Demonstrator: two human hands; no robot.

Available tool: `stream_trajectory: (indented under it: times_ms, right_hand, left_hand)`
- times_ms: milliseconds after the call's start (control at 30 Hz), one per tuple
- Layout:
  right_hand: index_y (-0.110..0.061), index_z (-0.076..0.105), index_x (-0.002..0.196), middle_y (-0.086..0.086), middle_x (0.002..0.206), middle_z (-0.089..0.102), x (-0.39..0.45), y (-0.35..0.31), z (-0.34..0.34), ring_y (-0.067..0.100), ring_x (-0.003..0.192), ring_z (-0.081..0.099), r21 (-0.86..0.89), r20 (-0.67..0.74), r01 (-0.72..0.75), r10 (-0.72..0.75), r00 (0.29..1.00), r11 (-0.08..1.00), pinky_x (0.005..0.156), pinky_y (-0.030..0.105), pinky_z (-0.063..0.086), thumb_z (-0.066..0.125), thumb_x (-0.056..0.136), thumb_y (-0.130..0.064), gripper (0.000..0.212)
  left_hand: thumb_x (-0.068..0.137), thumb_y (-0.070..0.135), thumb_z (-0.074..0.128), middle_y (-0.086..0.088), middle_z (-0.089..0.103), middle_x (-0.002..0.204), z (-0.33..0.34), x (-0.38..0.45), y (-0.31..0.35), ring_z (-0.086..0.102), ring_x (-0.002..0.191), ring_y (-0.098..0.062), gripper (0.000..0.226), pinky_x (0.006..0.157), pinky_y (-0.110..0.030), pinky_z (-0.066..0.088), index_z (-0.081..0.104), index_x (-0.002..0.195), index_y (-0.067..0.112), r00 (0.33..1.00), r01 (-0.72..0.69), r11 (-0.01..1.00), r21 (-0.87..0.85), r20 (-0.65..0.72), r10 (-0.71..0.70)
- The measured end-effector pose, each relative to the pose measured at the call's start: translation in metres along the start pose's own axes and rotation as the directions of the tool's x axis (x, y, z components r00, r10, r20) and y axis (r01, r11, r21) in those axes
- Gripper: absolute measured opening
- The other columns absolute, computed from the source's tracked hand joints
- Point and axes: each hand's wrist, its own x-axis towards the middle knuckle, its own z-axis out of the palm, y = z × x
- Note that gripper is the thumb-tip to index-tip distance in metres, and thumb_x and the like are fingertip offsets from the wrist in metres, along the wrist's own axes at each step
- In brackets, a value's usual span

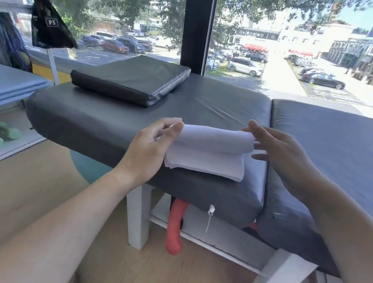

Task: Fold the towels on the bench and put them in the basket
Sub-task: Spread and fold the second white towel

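The left hand point(153, 146) pinches the white towel point(208, 152) by its top fold on the bench point(111, 117). The right hand point(276, 150) is spread wide beside it. One-sided, the fold could flop open.

A folded white cloth towel point(208, 152) lies on the near edge of a dark grey padded table point(101, 118), the left hand point(152, 150) pinching its left end while the right hand point(276, 153), fingers spread, touches its right end. A flat dark cushion point(129, 78) rests at far left.
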Motion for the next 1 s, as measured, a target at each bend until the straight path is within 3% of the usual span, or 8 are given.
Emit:
stream_trajectory:
  times_ms: [167, 233, 300, 433, 533, 667, 833, 1000]
  right_hand:
    - [-0.007, 0.073, 0.096, 0.008, 0.101, 0.075, 0.003, -0.003, 0.006, 0.019, 0.095, 0.068, 0.033, -0.011, -0.014, 0.014, 1.000, 0.999, 0.098, 0.047, 0.054, 0.065, 0.091, -0.055, 0.049]
    - [-0.007, 0.071, 0.091, 0.010, 0.097, 0.074, 0.001, -0.005, 0.005, 0.017, 0.089, 0.065, 0.072, 0.064, -0.040, 0.036, 0.997, 0.997, 0.094, 0.044, 0.054, 0.076, 0.079, -0.058, 0.053]
    - [-0.011, 0.068, 0.094, 0.004, 0.092, 0.071, -0.001, -0.006, 0.003, 0.014, 0.086, 0.064, 0.017, 0.129, -0.064, 0.061, 0.990, 0.998, 0.086, 0.038, 0.051, 0.085, 0.065, -0.054, 0.055]
    - [-0.028, 0.067, 0.117, -0.004, 0.108, 0.074, -0.006, -0.009, 0.001, 0.010, 0.097, 0.069, -0.225, 0.239, -0.139, 0.193, 0.952, 0.964, 0.087, 0.028, 0.052, 0.093, 0.057, -0.050, 0.068]
    - [-0.029, 0.071, 0.116, -0.007, 0.108, 0.077, -0.011, -0.011, 0.001, 0.009, 0.103, 0.071, -0.200, 0.325, -0.134, 0.195, 0.925, 0.971, 0.099, 0.033, 0.054, 0.090, 0.067, -0.037, 0.053]
    - [-0.019, 0.073, 0.112, -0.002, 0.108, 0.077, -0.015, -0.012, 0.003, 0.017, 0.106, 0.071, -0.187, 0.388, -0.111, 0.177, 0.904, 0.976, 0.101, 0.041, 0.054, 0.088, 0.073, -0.031, 0.044]
    - [-0.008, 0.070, 0.121, 0.009, 0.118, 0.074, -0.016, -0.018, 0.007, 0.028, 0.115, 0.068, 0.133, 0.389, -0.105, 0.046, 0.920, 0.986, 0.101, 0.042, 0.053, 0.082, 0.075, -0.012, 0.048]
    - [-0.006, 0.063, 0.130, 0.013, 0.124, 0.071, -0.014, -0.021, 0.007, 0.027, 0.116, 0.068, 0.340, 0.424, -0.155, -0.004, 0.906, 0.928, 0.097, 0.041, 0.056, 0.075, 0.077, -0.012, 0.054]
  left_hand:
    - [0.099, 0.053, 0.052, 0.011, 0.073, 0.113, 0.000, 0.004, -0.001, 0.063, 0.105, 0.003, 0.034, 0.087, -0.010, 0.042, 0.072, 0.111, 0.028, 1.000, 0.026, 0.998, -0.053, -0.012, -0.027]
    - [0.093, 0.054, 0.062, 0.010, 0.073, 0.108, 0.000, 0.005, 0.000, 0.063, 0.098, 0.006, 0.032, 0.087, -0.011, 0.043, 0.071, 0.102, 0.024, 0.998, 0.057, 0.996, -0.062, -0.002, -0.058]
    - [0.080, 0.052, 0.078, 0.016, 0.071, 0.113, -0.001, 0.006, -0.003, 0.063, 0.106, 0.005, 0.034, 0.094, -0.020, 0.045, 0.067, 0.100, 0.026, 0.997, 0.072, 0.997, -0.038, 0.025, -0.071]
    - [0.066, 0.056, 0.082, 0.013, 0.068, 0.118, -0.009, 0.004, -0.008, 0.066, 0.108, -0.005, 0.064, 0.095, -0.029, 0.053, 0.059, 0.123, 0.040, 0.966, 0.111, 0.990, 0.091, 0.222, -0.129]
    - [0.069, 0.052, 0.080, 0.015, 0.069, 0.116, -0.012, 0.002, -0.007, 0.067, 0.103, -0.002, 0.070, 0.094, -0.029, 0.054, 0.054, 0.134, 0.041, 0.944, 0.103, 0.982, 0.160, 0.294, -0.147]
    - [0.075, 0.039, 0.081, 0.009, 0.068, 0.121, -0.011, -0.001, -0.006, 0.067, 0.108, -0.008, 0.064, 0.101, -0.037, 0.054, 0.056, 0.134, 0.040, 0.948, 0.093, 0.994, 0.050, 0.300, -0.104]
    - [0.068, 0.042, 0.085, -0.002, 0.069, 0.120, -0.001, -0.003, 0.005, 0.067, 0.106, -0.015, 0.067, 0.100, -0.037, 0.052, 0.060, 0.129, 0.036, 0.968, 0.118, 0.958, -0.260, 0.247, -0.052]
    - [0.071, 0.029, 0.090, -0.015, 0.073, 0.119, 0.006, -0.003, 0.011, 0.070, 0.103, -0.024, 0.063, 0.092, -0.040, 0.056, 0.065, 0.125, 0.010, 0.968, 0.202, 0.906, -0.372, 0.217, -0.126]
